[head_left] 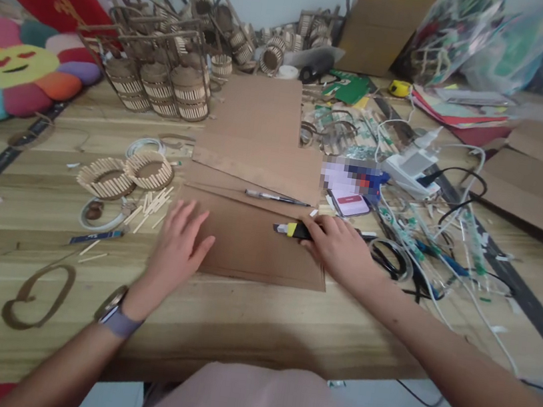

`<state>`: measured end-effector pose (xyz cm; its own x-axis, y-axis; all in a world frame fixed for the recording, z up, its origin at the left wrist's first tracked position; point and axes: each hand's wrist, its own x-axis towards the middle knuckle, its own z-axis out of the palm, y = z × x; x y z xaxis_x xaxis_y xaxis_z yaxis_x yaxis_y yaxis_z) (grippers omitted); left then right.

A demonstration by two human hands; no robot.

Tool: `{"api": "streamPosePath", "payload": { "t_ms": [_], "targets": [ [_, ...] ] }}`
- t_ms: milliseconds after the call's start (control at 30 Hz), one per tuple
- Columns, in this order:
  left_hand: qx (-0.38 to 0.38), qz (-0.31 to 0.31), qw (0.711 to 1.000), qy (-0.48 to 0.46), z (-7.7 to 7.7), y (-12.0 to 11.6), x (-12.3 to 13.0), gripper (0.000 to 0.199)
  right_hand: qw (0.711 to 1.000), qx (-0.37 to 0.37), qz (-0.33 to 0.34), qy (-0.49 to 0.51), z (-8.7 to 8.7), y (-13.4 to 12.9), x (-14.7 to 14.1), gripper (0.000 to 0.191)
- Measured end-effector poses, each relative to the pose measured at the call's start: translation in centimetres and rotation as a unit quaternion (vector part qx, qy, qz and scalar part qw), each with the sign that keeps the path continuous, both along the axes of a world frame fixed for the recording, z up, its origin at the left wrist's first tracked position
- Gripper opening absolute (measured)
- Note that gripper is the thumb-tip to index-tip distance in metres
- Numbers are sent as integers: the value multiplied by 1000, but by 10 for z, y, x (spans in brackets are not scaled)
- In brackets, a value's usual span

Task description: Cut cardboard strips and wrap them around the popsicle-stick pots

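Observation:
A brown cardboard sheet (246,240) lies flat on the wooden table before me, its folded flaps stretching away to the back. My left hand (182,241) rests at the sheet's left edge, fingers spread and holding nothing. At the right side, my right hand (336,246) is closed around a yellow and black utility knife (294,230). The knife's blade points left, over the cardboard. A pen (277,197) lies across the cardboard, just beyond the knife.
Left of the cardboard are two small stick baskets (106,178), loose wooden sticks (151,207) and tape rolls. On the right lie a phone (352,201), a power strip (413,166) and tangled cables. Lantern-like stick ornaments (167,84) stand at the back left, a cardboard box (383,34) behind.

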<state>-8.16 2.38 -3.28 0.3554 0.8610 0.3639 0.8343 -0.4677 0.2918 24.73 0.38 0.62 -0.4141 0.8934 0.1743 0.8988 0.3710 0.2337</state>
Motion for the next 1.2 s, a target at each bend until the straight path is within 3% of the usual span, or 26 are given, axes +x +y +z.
{"api": "streamPosePath", "payload": {
  "t_ms": [67, 167, 233, 300, 367, 467, 533, 567, 633, 700, 733, 800, 900, 1000, 1100, 1200],
  "targets": [
    [-5, 53, 999, 2, 4, -11, -20, 45, 998, 21, -33, 48, -5, -11, 1, 35],
    [-73, 108, 991, -36, 7, -23, -41, 51, 984, 12, -126, 125, -11, -44, 9, 34],
    [-133, 127, 980, -75, 10, -27, -47, 56, 964, -13, -187, 187, -17, -67, 11, 35],
    [-187, 141, 962, -141, 15, -26, -48, 59, 947, -31, -206, 246, -23, -84, 8, 35],
    [-242, 157, 928, -233, 22, -23, -46, 61, 932, -34, -210, 294, -28, -93, 0, 37],
    [-306, 195, 853, -375, 36, -18, -44, 61, 891, -32, -246, 381, -31, -95, -11, 41],
    [-327, 218, 799, -456, 45, -17, -44, 61, 827, -49, -292, 478, -31, -94, -13, 46],
    [-341, 228, 776, -480, 49, -18, -45, 61, 778, -59, -313, 541, -30, -94, -13, 50],
    [-384, 240, 742, -494, 55, -21, -45, 61, 655, -83, -338, 671, -27, -94, -14, 59],
    [-429, 234, 730, -477, 56, -26, -44, 61, 533, -108, -336, 769, -24, -94, -18, 66],
    [-443, 225, 732, -466, 56, -29, -44, 61, 487, -123, -329, 800, -22, -93, -20, 65],
    [-450, 198, 752, -439, 55, -33, -43, 61, 435, -155, -310, 831, -20, -90, -23, 57],
    [-430, 159, 798, -390, 53, -36, -45, 59, 418, -208, -292, 835, -18, -84, -23, 46],
    [-417, 120, 833, -344, 51, -37, -49, 63, 431, -225, -284, 826, -19, -82, -19, 53],
    [-386, 94, 863, -311, 45, -40, -54, 69, 478, -204, -268, 811, -21, -82, -17, 68],
    [-333, 104, 903, -252, 35, -45, -59, 69, 568, -191, -268, 755, -23, -82, -15, 81]
  ]
}}
